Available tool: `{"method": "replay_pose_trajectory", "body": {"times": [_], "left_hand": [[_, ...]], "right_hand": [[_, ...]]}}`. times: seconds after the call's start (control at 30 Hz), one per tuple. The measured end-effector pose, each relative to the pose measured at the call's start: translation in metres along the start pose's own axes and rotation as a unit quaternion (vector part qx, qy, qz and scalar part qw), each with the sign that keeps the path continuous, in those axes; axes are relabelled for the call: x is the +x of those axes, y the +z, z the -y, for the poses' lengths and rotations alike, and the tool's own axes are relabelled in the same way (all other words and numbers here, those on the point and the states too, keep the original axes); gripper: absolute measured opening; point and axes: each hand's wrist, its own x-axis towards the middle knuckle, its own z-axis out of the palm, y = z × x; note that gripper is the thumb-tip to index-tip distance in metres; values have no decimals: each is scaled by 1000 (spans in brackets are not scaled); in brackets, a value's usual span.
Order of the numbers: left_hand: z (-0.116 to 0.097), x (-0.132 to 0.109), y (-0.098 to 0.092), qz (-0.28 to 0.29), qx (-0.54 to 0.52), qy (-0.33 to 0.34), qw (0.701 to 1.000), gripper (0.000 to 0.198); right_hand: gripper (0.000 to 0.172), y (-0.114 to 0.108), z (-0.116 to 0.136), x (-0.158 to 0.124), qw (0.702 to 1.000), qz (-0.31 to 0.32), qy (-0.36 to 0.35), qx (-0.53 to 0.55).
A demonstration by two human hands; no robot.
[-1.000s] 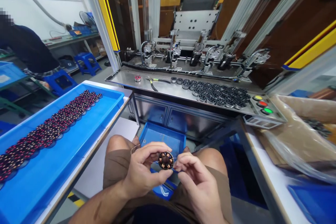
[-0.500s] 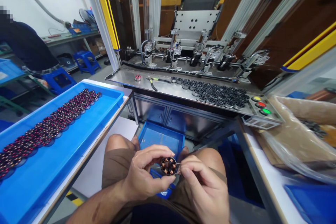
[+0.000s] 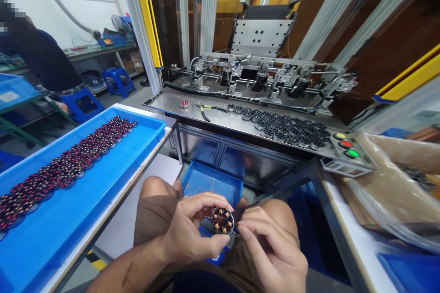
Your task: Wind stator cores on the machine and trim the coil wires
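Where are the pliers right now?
The pliers lie on the steel bench ahead, left of centre in the head view, between a lone red-wound coil and the rows of black cores.

head-worn view, looking forward and down, close over lap

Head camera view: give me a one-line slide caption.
Left hand holds a small round copper-wound stator while the right hand pinches at its rim.
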Motion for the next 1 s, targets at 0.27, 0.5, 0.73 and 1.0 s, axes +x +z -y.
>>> {"method": "replay_pose_trajectory", "body": {"times": [0.27, 0.5, 0.73, 1.0], "left_hand": [[-9, 3, 7, -78, 136, 101, 982, 49], [-10, -1, 5, -12, -95, -102, 990, 38], [-13, 0, 9, 19, -217, -223, 950, 35], [-11, 4, 6, 28, -280, -243, 928, 39]], "right_hand": [[32, 6, 5, -10, 998, -5, -49, 25], [32, -20, 0, 11, 996, 64, -64, 25], [21, -24, 0, 34, 968, 200, -145, 45], [23, -21, 6, 14, 963, 75, -223, -129]]}}
